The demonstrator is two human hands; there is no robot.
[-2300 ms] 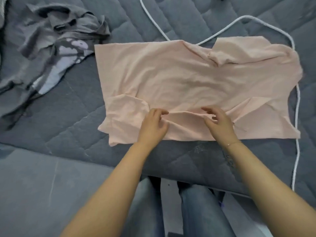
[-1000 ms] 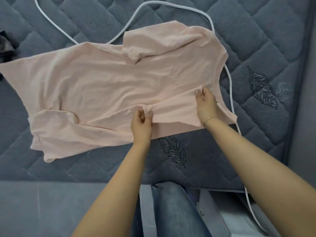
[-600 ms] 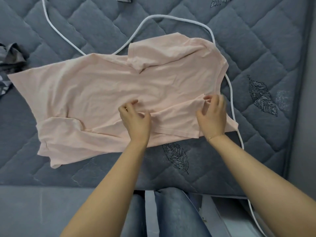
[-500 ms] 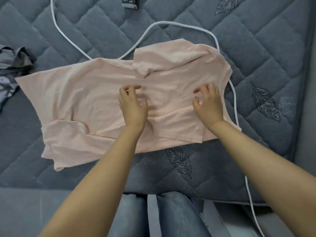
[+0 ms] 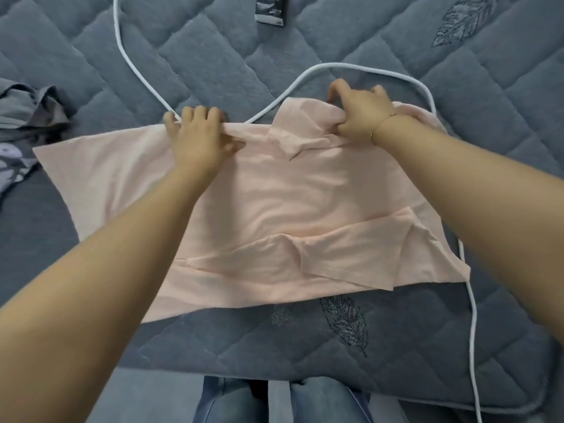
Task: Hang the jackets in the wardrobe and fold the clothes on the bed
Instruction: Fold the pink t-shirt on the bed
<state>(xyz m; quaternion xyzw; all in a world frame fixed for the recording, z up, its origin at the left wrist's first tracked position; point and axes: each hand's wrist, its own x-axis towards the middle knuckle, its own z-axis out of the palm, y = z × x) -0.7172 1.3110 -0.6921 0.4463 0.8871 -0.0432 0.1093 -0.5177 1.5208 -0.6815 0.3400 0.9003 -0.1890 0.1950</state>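
A pale pink T-shirt lies spread on the grey quilted bed, its near side folded inward over the body. My left hand grips the shirt's far edge near the middle, fingers curled over the hem. My right hand grips the far sleeve, bunching the fabric between thumb and fingers. Both arms reach across the shirt.
A white cable loops over the bed behind and to the right of the shirt. A crumpled grey patterned garment lies at the left edge. A small dark label or card sits at the top. My jeans-clad legs stand at the bed's near edge.
Both hands left the near folded side and moved across to the shirt's far edge, where they now grip the fabric. The view has tilted forward over the bed.
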